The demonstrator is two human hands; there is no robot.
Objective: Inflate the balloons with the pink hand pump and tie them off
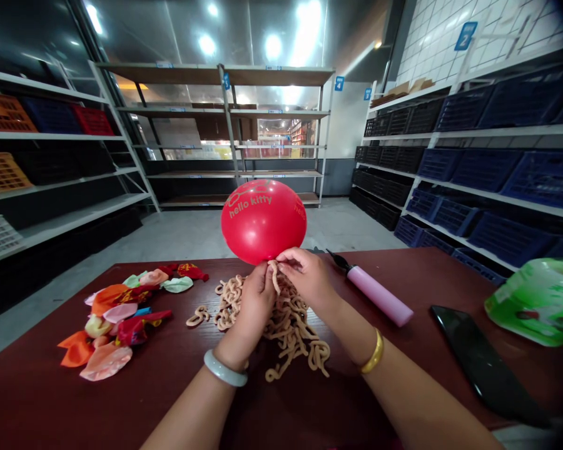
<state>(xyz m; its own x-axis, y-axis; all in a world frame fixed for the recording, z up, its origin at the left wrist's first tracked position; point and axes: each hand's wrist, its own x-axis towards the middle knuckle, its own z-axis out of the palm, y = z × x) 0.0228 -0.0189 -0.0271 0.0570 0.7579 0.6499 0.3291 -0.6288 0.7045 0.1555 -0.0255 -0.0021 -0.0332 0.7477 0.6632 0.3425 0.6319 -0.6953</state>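
Observation:
An inflated red balloon (263,224) printed "hello kitty" stands upright above the table, its neck pointing down. My left hand (257,295) is closed in a pinch at the balloon's neck. Just beside it, my right hand (306,275) pinches a short beige cord-like strand (275,278) against the neck. My fingertips hide most of the neck, and whether the strand is looped round it I cannot tell. Below both hands lies a tangled pile of beige cord-like loops (291,331), with a small clump (197,316) to its left.
Several limp, colourful balloons (115,312) lie at the left of the dark red table (169,400). To the right are a pink hand pump (380,295), a black phone-like slab (485,362) and a green plastic pouch (535,303). Shelves with crates (478,172) stand beyond.

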